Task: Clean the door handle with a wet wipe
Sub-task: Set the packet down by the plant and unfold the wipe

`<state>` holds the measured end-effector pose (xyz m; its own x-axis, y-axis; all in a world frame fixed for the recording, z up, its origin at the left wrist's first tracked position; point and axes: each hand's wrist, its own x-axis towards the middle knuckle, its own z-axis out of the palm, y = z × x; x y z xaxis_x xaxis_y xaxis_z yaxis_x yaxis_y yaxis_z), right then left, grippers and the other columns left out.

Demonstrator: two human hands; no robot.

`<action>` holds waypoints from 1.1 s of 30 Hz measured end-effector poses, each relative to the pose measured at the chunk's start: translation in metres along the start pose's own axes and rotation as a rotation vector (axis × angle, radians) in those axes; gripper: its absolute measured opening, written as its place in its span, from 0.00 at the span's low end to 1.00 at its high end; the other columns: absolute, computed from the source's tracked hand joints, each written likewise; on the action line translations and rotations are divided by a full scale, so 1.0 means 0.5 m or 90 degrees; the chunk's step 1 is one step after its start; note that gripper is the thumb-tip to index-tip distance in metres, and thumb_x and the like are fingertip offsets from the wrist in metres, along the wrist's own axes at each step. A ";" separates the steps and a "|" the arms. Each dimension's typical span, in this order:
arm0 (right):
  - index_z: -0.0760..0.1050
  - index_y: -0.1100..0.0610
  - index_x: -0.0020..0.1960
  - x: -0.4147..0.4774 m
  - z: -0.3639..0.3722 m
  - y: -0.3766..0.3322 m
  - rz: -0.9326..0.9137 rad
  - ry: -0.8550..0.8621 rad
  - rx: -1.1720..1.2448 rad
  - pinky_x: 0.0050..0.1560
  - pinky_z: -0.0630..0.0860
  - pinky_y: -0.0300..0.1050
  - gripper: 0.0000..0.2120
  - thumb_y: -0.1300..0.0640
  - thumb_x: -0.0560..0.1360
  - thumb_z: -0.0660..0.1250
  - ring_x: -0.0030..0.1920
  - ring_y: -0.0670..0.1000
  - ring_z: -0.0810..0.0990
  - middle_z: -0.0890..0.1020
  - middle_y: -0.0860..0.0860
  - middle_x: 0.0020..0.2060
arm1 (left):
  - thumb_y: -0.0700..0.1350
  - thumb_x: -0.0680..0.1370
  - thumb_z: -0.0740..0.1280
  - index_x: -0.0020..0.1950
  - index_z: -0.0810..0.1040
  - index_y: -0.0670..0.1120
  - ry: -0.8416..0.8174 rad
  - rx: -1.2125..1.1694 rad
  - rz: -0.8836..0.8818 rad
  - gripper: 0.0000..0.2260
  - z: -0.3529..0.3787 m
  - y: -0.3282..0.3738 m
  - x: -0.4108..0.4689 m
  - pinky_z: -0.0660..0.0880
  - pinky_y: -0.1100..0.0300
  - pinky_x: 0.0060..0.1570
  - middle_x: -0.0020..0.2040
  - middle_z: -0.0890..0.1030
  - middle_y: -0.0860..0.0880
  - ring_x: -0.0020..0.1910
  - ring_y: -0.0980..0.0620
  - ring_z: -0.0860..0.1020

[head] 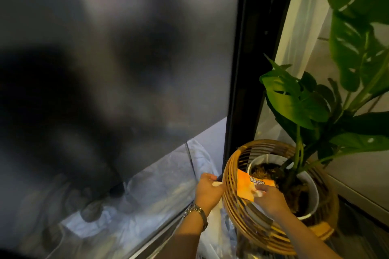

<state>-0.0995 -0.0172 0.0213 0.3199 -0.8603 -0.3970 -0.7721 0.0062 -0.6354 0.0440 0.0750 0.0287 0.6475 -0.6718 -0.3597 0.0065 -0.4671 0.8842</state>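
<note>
The orange plastic wet-wipe packet [252,185] lies tilted inside the woven rattan basket planter [242,206], propped between the basket's inner wall and the white inner pot [311,193]; its long axis runs roughly left to right across the basket, printed face turned up toward the camera. The right hand [271,198] is inside the basket on the packet's near edge, its grip pinched on a bit of white there — a wipe or the opening flap, too small to say which. The left hand [207,190], just outside the basket's left rim, has its grip closed over a small white piece [216,183], apparently a wipe, and wears a metal wristwatch [195,211]. Left of the basket stands the dark frosted glass door [126,59] with its black frame [242,69]; no door handle can be made out. Above the basket rise the large green monstera leaves [299,101]. The step in hand looks like fetching a wipe — next, judging by the task, comes lifting away from the basket and finding the handle on the door.
</note>
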 end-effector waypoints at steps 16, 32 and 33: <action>0.79 0.61 0.42 -0.411 -0.188 -0.627 -0.329 -0.413 0.239 0.37 0.75 0.42 0.04 0.64 0.69 0.73 0.36 0.50 0.79 0.80 0.54 0.35 | 0.38 0.74 0.68 0.43 0.81 0.46 0.151 -0.204 0.165 0.04 -0.510 0.458 -0.374 0.77 0.62 0.40 0.40 0.82 0.48 0.40 0.53 0.79; 0.70 0.57 0.50 -0.622 -0.201 -0.839 -0.431 -0.366 0.352 0.37 0.74 0.46 0.08 0.52 0.80 0.59 0.42 0.51 0.76 0.76 0.55 0.46 | 0.32 0.70 0.66 0.43 0.75 0.41 0.319 -0.031 0.088 0.05 -0.727 0.576 -0.583 0.80 0.60 0.33 0.42 0.77 0.45 0.41 0.48 0.79; 0.71 0.58 0.52 -0.624 -0.211 -0.842 -0.423 -0.391 0.358 0.40 0.75 0.46 0.10 0.51 0.79 0.61 0.42 0.51 0.77 0.77 0.55 0.47 | 0.32 0.71 0.66 0.40 0.75 0.40 0.325 -0.046 0.074 0.04 -0.734 0.575 -0.591 0.81 0.59 0.34 0.42 0.78 0.43 0.41 0.47 0.79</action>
<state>0.0681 0.1951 0.4827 0.9272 -0.3737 -0.0247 -0.0268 -0.0003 -0.9996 0.1343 0.3500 0.4986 0.9359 -0.3426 -0.0823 -0.0471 -0.3533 0.9343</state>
